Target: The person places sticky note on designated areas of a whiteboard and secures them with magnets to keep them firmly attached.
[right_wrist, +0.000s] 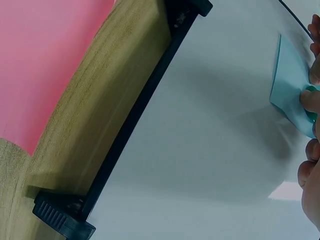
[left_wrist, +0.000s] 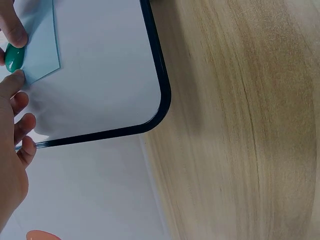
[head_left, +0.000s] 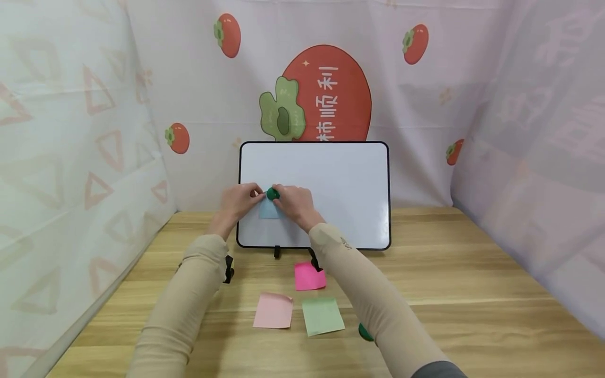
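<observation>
A blue sticky note [head_left: 269, 211] lies against the left part of a whiteboard [head_left: 347, 189], its lower part tilting away from the surface. Over its upper part sits a round green magnet [head_left: 272, 193]. My right hand [head_left: 299, 205] holds this magnet between thumb and fingers. From the left, my left hand [head_left: 238, 202] pinches the note's upper edge with thumb and index finger, close to the magnet. In the left wrist view, the magnet [left_wrist: 14, 58] shows between the fingertips of both hands. The right wrist view shows the note [right_wrist: 289, 75] partly behind my right fingers.
On the wooden table [head_left: 449, 273] lie a bright pink note [head_left: 309, 278], a light pink note [head_left: 273, 311] and a light green note [head_left: 323, 316]. Another green magnet [head_left: 365, 332] is partly hidden by my right forearm. Black feet [head_left: 277, 252] support the board; printed cloth hangs behind.
</observation>
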The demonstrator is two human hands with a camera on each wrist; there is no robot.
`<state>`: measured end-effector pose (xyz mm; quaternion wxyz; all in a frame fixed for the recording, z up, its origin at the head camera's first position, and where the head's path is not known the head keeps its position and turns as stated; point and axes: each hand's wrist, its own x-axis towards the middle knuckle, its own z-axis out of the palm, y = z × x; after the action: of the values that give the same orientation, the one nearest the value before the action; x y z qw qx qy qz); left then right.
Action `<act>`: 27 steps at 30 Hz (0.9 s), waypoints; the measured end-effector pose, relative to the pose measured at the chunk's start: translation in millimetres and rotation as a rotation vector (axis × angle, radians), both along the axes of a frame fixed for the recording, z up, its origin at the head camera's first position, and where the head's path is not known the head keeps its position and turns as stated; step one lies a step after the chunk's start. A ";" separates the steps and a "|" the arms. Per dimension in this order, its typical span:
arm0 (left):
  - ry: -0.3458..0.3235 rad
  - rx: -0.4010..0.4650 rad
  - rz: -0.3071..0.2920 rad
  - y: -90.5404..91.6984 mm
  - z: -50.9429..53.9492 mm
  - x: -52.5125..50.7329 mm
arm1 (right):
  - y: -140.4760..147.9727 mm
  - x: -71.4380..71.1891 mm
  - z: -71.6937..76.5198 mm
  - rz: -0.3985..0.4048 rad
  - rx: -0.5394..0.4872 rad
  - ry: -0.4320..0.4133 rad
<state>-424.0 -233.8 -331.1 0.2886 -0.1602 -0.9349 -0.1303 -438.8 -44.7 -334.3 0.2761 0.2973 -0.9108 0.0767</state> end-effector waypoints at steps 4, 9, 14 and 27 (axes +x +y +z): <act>0.006 0.006 0.009 -0.8 -2.3 -0.2 | -1.0 2.8 -0.5 -0.016 0.009 -0.025; 0.016 0.056 0.023 -1.3 -6.4 0.2 | 1.2 6.9 -1.8 -0.032 0.041 -0.048; 0.070 0.126 0.009 0.5 -11.9 -0.3 | 5.3 10.7 -2.1 -0.035 0.056 -0.069; 0.084 0.140 -0.023 -6.3 -16.9 4.8 | 19.3 17.4 -5.6 0.020 0.020 -0.122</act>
<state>-419.2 -240.1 -348.0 0.3367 -0.1555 -0.9087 -0.1915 -421.5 -25.4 -339.9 0.2162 0.3040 -0.9236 0.0882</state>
